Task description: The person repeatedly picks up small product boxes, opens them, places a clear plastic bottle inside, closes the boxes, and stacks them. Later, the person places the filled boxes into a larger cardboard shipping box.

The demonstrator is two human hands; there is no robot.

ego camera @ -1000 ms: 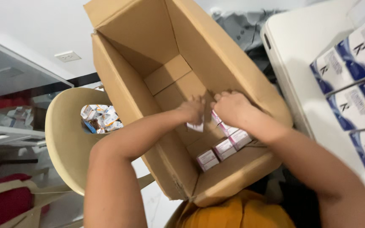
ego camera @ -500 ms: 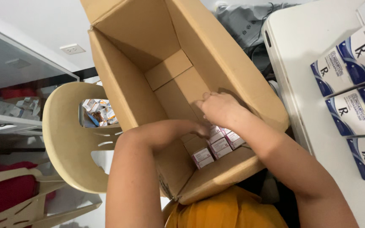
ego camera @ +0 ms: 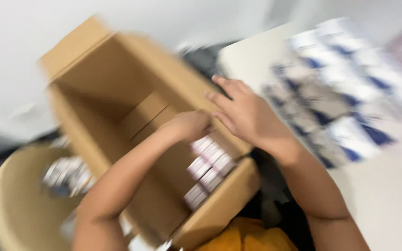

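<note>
Blurred white table [ego camera: 387, 195] beside cardboard box [ego camera: 103, 83]; right hand [ego camera: 243, 114] fingers spread, left hand [ego camera: 191, 124] fingers' state unclear.

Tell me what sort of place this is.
Probably a packing or stock room for boxed goods: an open brown cardboard carton holding small pink-and-white boxes, and stacked white-and-blue boxes on a white table.

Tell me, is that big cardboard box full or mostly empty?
Mostly empty. The cardboard box shows bare inner walls, with only one row of small white-and-pink cartons along its near side, by the left hand.
</note>
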